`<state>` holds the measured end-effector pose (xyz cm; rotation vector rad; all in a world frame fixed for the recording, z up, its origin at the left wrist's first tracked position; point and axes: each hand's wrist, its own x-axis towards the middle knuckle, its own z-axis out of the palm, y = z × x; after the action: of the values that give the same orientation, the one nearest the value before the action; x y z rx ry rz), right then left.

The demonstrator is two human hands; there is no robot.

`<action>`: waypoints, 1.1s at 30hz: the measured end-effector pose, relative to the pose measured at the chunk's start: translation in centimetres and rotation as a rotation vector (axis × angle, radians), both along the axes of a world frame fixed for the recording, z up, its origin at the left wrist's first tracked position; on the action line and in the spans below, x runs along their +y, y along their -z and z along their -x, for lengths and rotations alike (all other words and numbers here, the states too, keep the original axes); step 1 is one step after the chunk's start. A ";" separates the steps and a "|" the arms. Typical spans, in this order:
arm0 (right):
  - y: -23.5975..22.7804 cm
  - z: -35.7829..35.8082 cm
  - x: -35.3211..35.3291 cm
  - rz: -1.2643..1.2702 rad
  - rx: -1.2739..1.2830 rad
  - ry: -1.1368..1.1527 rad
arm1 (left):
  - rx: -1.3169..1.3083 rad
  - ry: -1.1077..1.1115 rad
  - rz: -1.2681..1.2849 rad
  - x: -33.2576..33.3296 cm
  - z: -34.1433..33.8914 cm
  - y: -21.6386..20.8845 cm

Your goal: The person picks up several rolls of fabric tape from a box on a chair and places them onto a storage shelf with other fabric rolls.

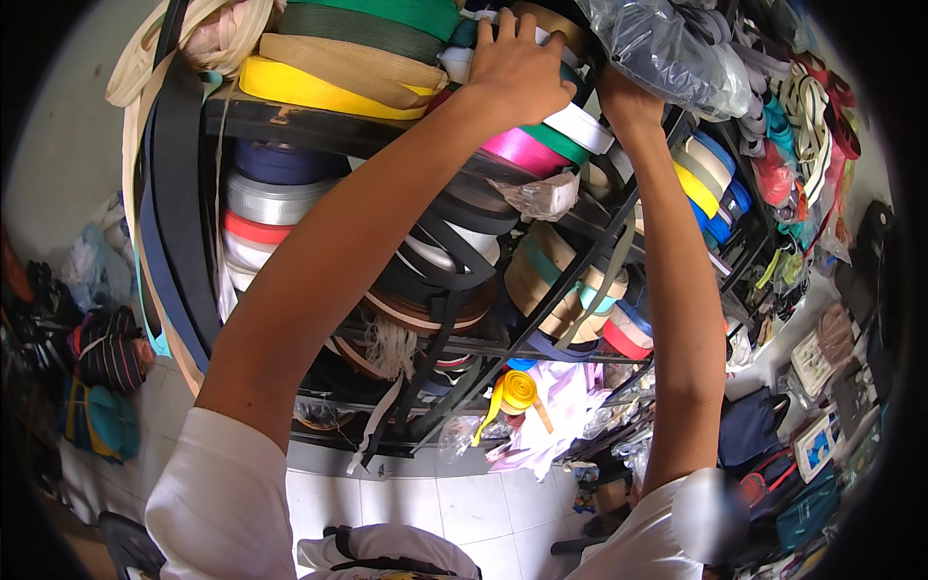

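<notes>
Both my arms reach up to a black shelf rack stacked with webbing rolls. My left hand [519,63] lies over a stack of rolls, fingers spread and touching a white webbing roll [456,64] near the top. Below its wrist are a pink roll [527,150] and another white roll [580,128]. To its left sit green webbing [377,17], tan webbing [338,66] and yellow webbing [324,89]. My right hand [628,97] reaches in beside the stack, under a clear plastic-wrapped bundle [667,58]. That bundle hides its fingers.
Lower shelves hold more rolls, with loose black straps [184,193] hanging at the left. A yellow coiled strap [518,391] lies near the bottom. Assorted straps [812,116] hang at the right. Bags [749,430] and goods crowd the right side. White floor tiles [474,507] show below.
</notes>
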<state>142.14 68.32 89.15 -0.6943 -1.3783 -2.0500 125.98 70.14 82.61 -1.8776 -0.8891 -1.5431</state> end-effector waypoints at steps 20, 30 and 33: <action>-0.5 0.2 1.3 0.334 0.296 0.017 | -0.149 0.066 0.336 -1.7 -0.3 -2.4; -1.8 -0.2 1.0 0.210 0.152 -0.064 | -0.138 0.053 0.358 -1.6 -0.4 -1.9; -0.9 -1.7 1.4 0.143 0.247 -0.139 | -0.151 0.083 0.329 -1.5 -0.4 -1.7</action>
<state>143.80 69.68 90.10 -0.8559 -1.3959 -1.7073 126.43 68.65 84.33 -2.0657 -1.2094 -1.6881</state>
